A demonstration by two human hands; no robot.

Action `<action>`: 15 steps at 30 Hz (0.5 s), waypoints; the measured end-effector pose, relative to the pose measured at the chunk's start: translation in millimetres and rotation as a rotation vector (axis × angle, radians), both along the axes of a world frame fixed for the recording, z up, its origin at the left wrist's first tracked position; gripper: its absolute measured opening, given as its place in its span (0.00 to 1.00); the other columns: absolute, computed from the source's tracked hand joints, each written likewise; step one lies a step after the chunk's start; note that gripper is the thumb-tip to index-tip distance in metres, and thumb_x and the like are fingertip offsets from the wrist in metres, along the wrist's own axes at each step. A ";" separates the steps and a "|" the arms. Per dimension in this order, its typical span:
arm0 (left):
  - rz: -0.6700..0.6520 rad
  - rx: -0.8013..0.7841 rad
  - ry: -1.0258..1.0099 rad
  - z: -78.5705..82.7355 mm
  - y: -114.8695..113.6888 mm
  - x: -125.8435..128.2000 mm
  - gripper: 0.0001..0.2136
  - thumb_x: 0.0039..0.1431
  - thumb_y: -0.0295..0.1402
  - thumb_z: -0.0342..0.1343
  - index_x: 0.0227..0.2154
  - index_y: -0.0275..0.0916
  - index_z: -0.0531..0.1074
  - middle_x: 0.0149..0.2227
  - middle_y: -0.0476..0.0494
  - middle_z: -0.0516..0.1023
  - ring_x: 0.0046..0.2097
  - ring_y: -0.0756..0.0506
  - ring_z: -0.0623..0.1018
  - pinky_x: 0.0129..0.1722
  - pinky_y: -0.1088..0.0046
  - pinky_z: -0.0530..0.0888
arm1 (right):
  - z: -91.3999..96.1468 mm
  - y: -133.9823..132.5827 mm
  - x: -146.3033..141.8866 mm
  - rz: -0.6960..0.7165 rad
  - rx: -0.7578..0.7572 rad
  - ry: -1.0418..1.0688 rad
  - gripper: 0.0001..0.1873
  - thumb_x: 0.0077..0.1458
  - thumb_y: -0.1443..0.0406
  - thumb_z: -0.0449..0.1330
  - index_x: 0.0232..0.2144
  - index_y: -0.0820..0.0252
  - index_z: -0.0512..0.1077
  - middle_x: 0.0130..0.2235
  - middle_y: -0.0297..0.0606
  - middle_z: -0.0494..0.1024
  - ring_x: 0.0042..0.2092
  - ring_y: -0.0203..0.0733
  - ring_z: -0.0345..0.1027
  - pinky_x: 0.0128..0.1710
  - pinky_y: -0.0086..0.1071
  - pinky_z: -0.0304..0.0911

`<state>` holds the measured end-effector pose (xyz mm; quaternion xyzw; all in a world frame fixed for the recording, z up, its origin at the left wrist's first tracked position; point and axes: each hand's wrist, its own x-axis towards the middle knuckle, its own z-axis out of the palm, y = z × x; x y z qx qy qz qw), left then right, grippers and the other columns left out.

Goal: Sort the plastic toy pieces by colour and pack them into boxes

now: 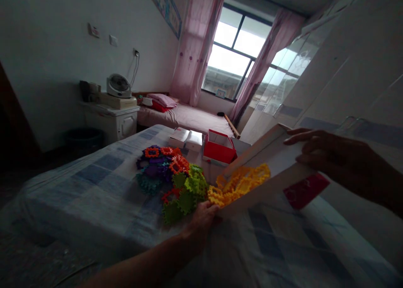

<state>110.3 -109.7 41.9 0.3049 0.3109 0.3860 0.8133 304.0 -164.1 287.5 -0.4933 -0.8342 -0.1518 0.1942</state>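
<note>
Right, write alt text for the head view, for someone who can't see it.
The right hand holds up one end of a white box, the left hand at its low end, where yellow pieces lie. Green, orange and purple pieces lie piled alongside on a checked cloth, with a red box behind.

No text can be read: pale marks on the pink panel (pixel 304 191) at the tilted box (pixel 261 195) are blurred — the wall poster (pixel 168 6) is too dim, and the wall plate's (pixel 93 30) reddish mark — too small.
</note>
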 end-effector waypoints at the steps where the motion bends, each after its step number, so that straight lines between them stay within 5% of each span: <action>1: 0.040 -0.029 -0.037 2.4 1.9 -1.3 0.08 0.40 0.29 0.58 0.28 0.33 0.73 0.31 0.43 0.77 0.32 0.48 0.75 0.33 0.74 0.70 | 5.5 9.9 -11.3 0.032 0.017 -0.012 0.03 0.54 0.60 0.57 0.30 0.51 0.69 0.46 0.35 0.73 0.51 0.44 0.66 0.41 0.37 0.68; 7: 0.170 -0.103 -0.321 12.5 11.6 -6.0 0.09 0.42 0.29 0.61 0.29 0.31 0.73 0.32 0.41 0.77 0.34 0.47 0.76 0.36 0.74 0.72 | 26.4 64.3 -83.8 0.132 0.246 -0.033 0.11 0.51 0.60 0.61 0.22 0.58 0.64 0.33 0.36 0.74 0.33 0.36 0.67 0.32 0.32 0.62; 11: 0.197 -0.117 -0.353 -5.4 18.1 4.1 0.07 0.44 0.28 0.62 0.29 0.34 0.73 0.33 0.41 0.77 0.39 0.44 0.76 0.38 0.72 0.74 | 27.6 101.2 -107.3 0.131 0.297 -0.152 0.15 0.55 0.59 0.57 0.20 0.60 0.66 0.26 0.34 0.70 0.27 0.32 0.59 0.29 0.30 0.56; 15: 0.222 -0.145 -0.377 -22.6 27.1 13.0 0.06 0.46 0.28 0.62 0.29 0.38 0.72 0.35 0.42 0.77 0.44 0.43 0.76 0.41 0.72 0.75 | 30.2 120.8 -122.6 0.180 0.279 -0.258 0.16 0.57 0.59 0.53 0.22 0.62 0.69 0.27 0.35 0.71 0.30 0.34 0.62 0.32 0.30 0.57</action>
